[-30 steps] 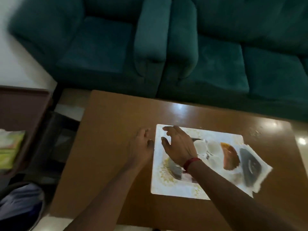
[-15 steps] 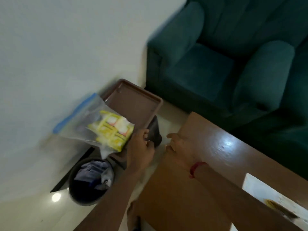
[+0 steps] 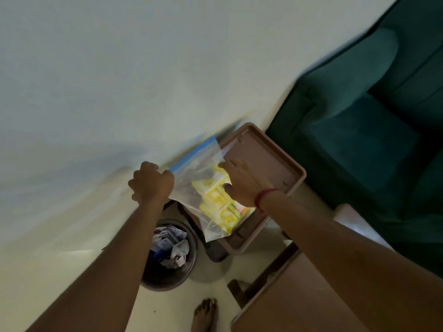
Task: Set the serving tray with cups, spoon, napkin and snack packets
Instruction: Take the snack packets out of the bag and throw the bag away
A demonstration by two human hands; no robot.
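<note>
A clear zip bag (image 3: 191, 178) with a blue seal strip holds several yellow snack packets (image 3: 219, 207). It lies over the near corner of a brown tray (image 3: 271, 159) that stands beside the wall. My left hand (image 3: 151, 182) grips the bag's sealed corner. My right hand (image 3: 242, 180), with a red thread at the wrist, rests flat on the bag and packets, fingers spread over the tray. The serving tray with cups is out of view.
A dark round bin (image 3: 171, 255) full of crumpled paper stands on the floor below the bag. A teal sofa (image 3: 369, 130) fills the right. The brown table's corner (image 3: 287, 303) is at the bottom right, my bare foot (image 3: 203, 315) beside it.
My view swung left from the table to the wall corner. Both hands left the serving tray; the left one took the bag's corner and the right one came down onto the packets.
</note>
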